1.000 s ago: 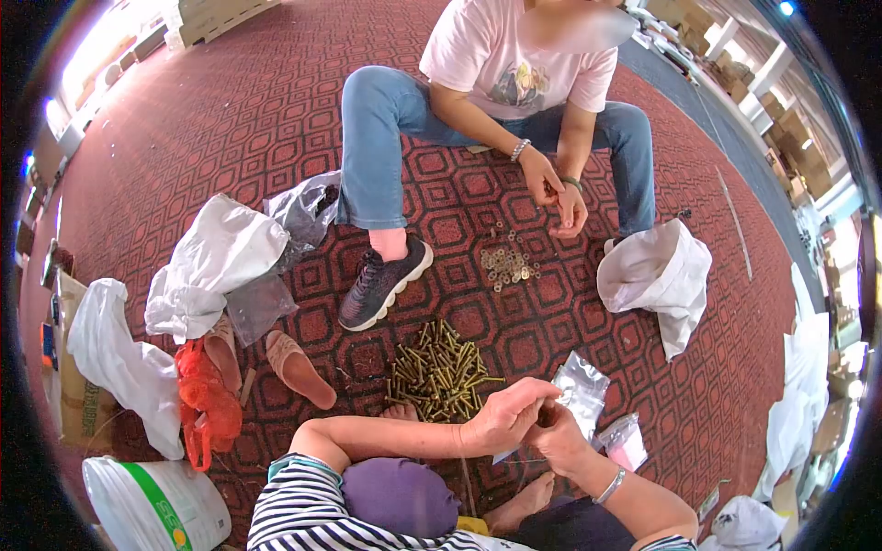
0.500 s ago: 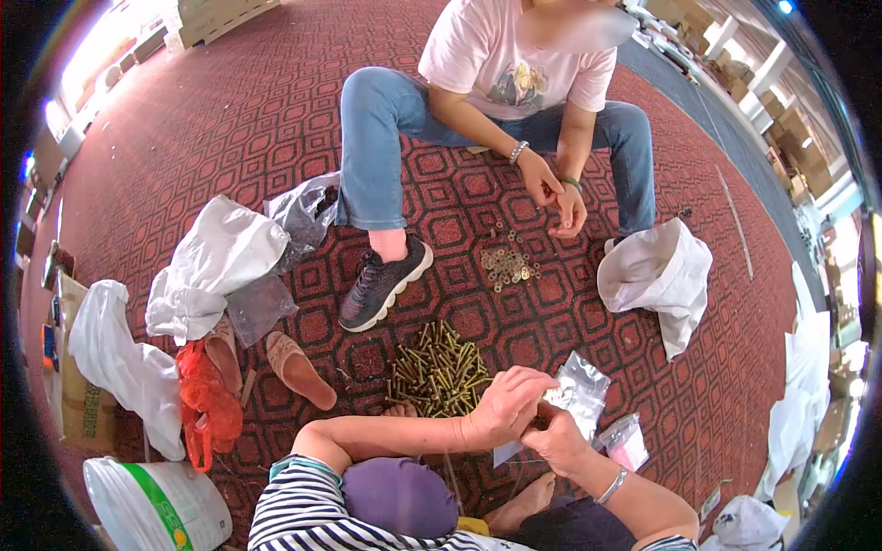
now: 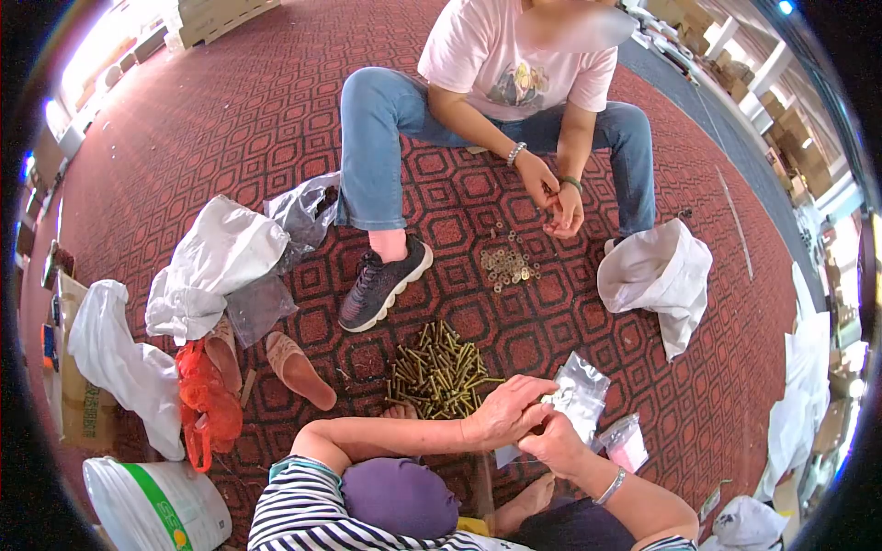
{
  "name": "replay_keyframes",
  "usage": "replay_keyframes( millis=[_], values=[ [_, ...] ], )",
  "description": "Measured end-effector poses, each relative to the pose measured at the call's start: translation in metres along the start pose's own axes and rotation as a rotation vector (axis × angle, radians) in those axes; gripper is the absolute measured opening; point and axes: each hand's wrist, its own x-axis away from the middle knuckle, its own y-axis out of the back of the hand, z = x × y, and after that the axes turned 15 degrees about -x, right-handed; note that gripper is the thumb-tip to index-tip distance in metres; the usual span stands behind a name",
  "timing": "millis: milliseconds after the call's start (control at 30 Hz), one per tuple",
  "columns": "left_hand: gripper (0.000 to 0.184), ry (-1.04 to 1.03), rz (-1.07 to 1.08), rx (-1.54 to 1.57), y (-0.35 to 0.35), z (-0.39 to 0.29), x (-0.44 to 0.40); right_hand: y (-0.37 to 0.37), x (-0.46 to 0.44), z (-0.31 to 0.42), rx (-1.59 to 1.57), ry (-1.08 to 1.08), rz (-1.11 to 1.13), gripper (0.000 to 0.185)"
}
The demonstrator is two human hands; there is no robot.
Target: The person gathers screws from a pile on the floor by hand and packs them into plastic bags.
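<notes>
My left hand (image 3: 503, 411) and my right hand (image 3: 557, 444) meet in front of me, fingers closed and pinching. From them hangs what looks like a thin clear plastic bag (image 3: 487, 482), barely visible; their fingers hide its top edge. Just beyond my left hand lies a heap of brass-coloured bolts (image 3: 439, 372) on the carpet. A clear zip bag (image 3: 581, 390) lies right behind my fingers, and a small bag with pink contents (image 3: 625, 443) sits to the right of my right hand.
Opposite sits a person (image 3: 514, 83), hands together above a scatter of metal washers (image 3: 510, 264). White sacks (image 3: 657, 275) stand at right and left. A red bag (image 3: 207, 395), pink slippers (image 3: 299, 369) and a white bucket (image 3: 161, 505) are on the left.
My left hand has lowered slightly and turned, its fingers now reaching over the right hand's fingertips. The clear film below has shifted. The other person's hands have drawn closer together.
</notes>
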Motion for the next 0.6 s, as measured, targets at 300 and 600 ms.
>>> replay_keyframes(
  millis=[300,600],
  values=[
    [0.028,0.041,0.028,0.035,0.002,-0.003,0.000,0.004,-0.002,-0.007,-0.037,0.013,0.016,0.019],
    [0.028,0.075,0.044,0.061,0.004,-0.006,-0.001,0.008,-0.004,-0.016,0.037,0.036,0.023,0.021]
  ],
)
